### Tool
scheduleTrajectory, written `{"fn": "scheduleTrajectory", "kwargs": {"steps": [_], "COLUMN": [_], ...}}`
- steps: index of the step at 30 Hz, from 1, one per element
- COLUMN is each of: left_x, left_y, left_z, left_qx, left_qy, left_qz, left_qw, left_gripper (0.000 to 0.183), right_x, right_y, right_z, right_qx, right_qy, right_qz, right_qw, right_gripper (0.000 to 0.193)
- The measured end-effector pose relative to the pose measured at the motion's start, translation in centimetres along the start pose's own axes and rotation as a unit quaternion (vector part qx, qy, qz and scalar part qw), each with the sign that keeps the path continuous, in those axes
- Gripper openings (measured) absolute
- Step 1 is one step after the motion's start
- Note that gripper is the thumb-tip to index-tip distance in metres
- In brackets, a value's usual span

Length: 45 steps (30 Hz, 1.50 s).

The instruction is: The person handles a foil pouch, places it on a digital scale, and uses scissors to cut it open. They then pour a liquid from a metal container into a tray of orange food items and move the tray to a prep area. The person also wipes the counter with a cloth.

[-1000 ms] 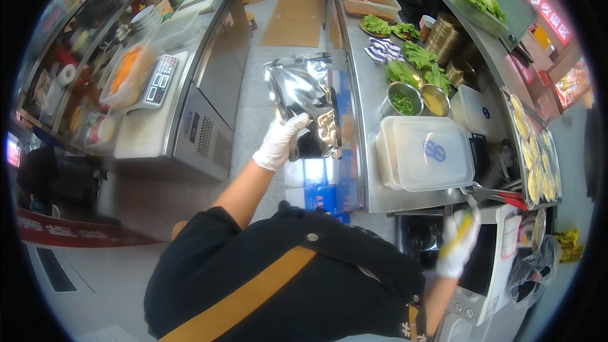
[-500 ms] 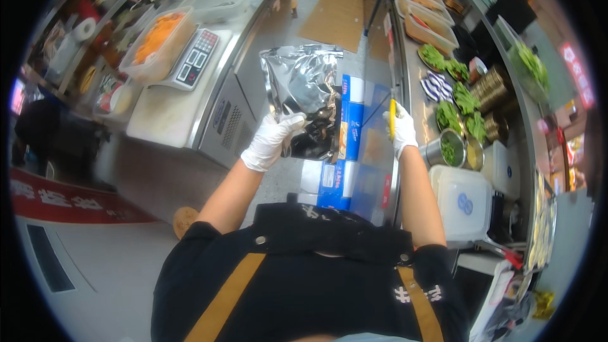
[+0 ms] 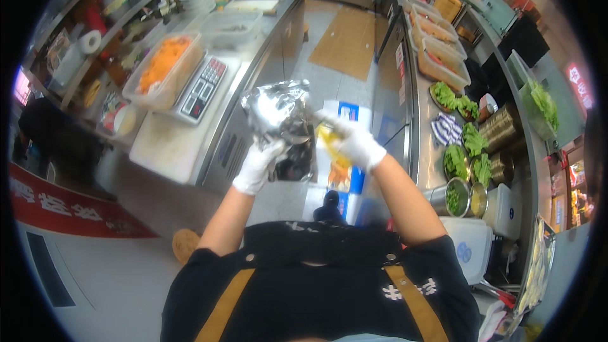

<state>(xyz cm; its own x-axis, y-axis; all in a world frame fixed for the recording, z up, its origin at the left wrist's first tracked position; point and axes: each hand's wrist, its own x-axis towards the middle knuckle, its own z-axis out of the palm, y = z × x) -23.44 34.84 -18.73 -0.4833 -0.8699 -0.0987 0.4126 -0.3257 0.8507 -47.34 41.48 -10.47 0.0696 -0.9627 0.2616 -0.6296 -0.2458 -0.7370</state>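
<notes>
I see open aisle floor (image 3: pixel 345 41) running ahead between the left steel counter (image 3: pixel 253 57), crowded with a scale (image 3: pixel 201 88) and tub of orange food (image 3: pixel 161 71), and the right counter (image 3: pixel 421 145) packed with greens (image 3: pixel 465 145) and metal pots (image 3: pixel 453 195).

The person wears a black short-sleeved top crossed by two mustard-yellow apron straps that run down over the shoulders, with small white markings printed near the right strap. The left hand (image 3: pixel 258 166) and the right hand (image 3: pixel 358 145) are each covered by a thin white glove, and the forearms are bare.
</notes>
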Motion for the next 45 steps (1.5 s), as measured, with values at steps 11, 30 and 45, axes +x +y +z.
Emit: {"fn": "scheduleTrajectory", "kwargs": {"steps": [11,30,45], "left_x": [14.2,23.2,24.3], "left_y": [-0.3,-2.9,-5.1], "left_z": [5.6,9.3,9.3], "left_qx": [0.012,-0.041,-0.067], "left_qy": [0.011,0.103,0.108], "left_qz": [0.036,0.052,0.072], "left_qw": [0.999,0.992,0.989], "left_gripper": [0.037,0.025,0.033], "right_x": [5.8,14.0,14.4], "right_y": [6.9,13.4,16.0], "right_z": [-5.1,-12.1,-13.2], "right_qx": [-0.045,0.119,0.104], "right_qy": [-0.156,-0.357,-0.353], "right_qz": [-0.267,-0.218,-0.239], "right_qw": [0.950,0.900,0.898], "right_gripper": [0.061,0.063,0.064]}}
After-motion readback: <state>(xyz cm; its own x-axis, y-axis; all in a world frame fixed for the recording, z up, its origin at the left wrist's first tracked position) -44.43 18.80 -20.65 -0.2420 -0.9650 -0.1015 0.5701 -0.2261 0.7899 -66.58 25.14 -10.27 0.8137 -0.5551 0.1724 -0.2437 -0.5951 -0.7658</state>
